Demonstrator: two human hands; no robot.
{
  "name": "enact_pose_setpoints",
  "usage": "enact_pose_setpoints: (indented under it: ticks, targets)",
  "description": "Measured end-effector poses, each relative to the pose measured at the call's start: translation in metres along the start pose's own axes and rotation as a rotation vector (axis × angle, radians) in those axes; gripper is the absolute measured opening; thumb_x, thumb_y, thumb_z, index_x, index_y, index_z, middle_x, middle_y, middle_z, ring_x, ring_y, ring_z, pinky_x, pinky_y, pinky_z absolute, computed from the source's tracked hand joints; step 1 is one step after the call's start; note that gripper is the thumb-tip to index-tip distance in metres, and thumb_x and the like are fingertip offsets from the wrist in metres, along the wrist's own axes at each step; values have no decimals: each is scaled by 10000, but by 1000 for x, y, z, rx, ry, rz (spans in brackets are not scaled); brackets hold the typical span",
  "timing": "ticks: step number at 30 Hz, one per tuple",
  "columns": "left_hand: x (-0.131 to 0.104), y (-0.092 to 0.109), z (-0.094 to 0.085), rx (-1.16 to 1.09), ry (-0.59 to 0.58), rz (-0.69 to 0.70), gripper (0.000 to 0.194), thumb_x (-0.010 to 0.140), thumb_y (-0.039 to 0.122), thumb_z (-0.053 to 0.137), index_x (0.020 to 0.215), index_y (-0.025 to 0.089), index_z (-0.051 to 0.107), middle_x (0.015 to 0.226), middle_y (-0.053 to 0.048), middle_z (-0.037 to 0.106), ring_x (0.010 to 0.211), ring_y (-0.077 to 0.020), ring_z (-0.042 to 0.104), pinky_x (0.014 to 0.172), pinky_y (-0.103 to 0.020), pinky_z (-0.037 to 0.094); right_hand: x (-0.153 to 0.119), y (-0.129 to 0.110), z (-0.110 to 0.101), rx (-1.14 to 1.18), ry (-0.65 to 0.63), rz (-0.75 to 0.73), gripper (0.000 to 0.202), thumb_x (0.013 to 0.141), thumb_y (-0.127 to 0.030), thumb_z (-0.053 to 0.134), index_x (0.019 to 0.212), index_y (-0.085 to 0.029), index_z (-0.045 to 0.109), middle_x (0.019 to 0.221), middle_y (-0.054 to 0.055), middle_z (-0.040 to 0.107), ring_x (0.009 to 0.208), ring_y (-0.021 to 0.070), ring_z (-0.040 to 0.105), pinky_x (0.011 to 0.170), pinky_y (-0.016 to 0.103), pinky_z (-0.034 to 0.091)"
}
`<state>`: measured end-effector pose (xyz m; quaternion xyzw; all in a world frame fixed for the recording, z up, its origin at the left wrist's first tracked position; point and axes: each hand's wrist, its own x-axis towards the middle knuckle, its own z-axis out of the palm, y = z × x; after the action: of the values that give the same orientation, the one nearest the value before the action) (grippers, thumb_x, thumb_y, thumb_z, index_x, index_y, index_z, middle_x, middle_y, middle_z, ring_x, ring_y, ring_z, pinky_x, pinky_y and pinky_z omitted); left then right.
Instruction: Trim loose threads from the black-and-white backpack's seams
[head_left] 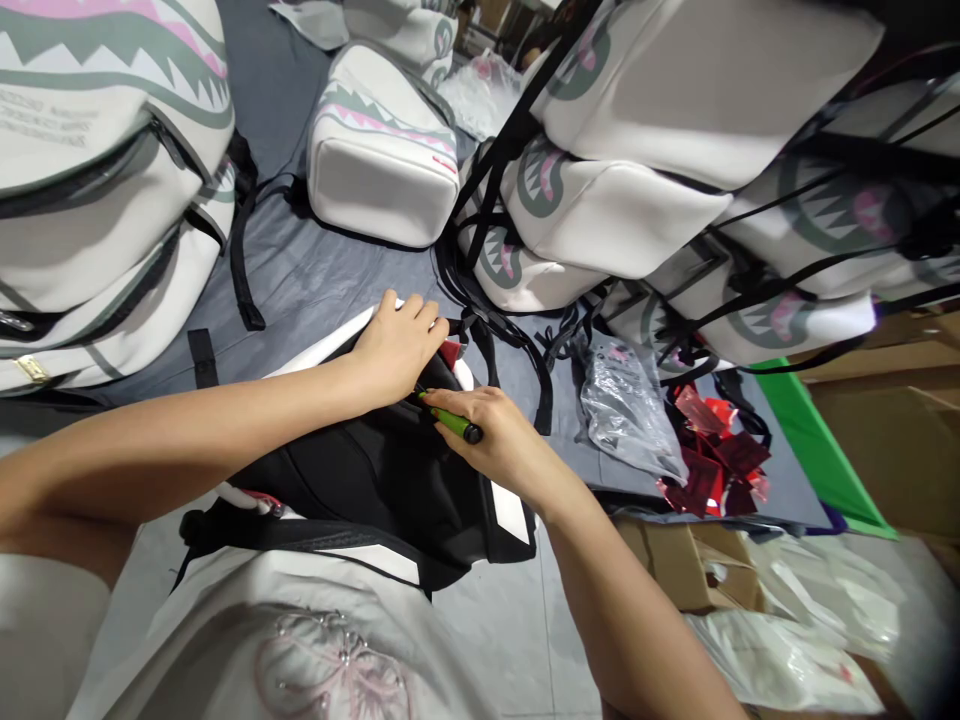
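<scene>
A black and white bag (390, 480) lies at the table's near edge, its black side up. My left hand (401, 345) is closed on the bag's upper edge, fingers curled over the white rim. In my right hand (491, 430) is a green tool with a black end (459, 425), held just below my left hand. The tool's tip is hidden against the black fabric. A bit of red material (450, 352) shows beside my left fingers.
White shark-mouth backpacks stand at the left (97, 230) and are piled at the right (615, 210). A smaller white bag (382, 180) sits behind. Clear plastic bag (630, 400) and red packets (712, 455) lie at right; cardboard box (682, 560) stands below.
</scene>
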<state>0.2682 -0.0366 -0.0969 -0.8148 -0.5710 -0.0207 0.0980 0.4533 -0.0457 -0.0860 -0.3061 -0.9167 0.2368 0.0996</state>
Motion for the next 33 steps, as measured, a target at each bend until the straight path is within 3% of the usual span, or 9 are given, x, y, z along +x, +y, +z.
enact_pose_setpoints:
  ticks: [8, 33]
  targets:
    - [0, 0, 1, -9, -11, 0, 532, 874, 305, 618, 1359, 131, 486, 1377, -149, 528, 1207, -309, 477, 1007, -445, 343, 0, -6, 1, -78, 2, 32, 323, 853, -52, 654, 1128, -212, 712, 1096, 40, 765, 918, 236, 735, 876, 356, 528]
    - [3, 2, -2, 4, -38, -12, 623, 815, 325, 698, 1365, 129, 482, 1416, -162, 509, 1238, -319, 471, 1005, -472, 370, -4, -4, 7, -68, 61, 103, 343, 856, -82, 677, 1157, -244, 707, 1067, 37, 773, 957, 239, 729, 915, 369, 499]
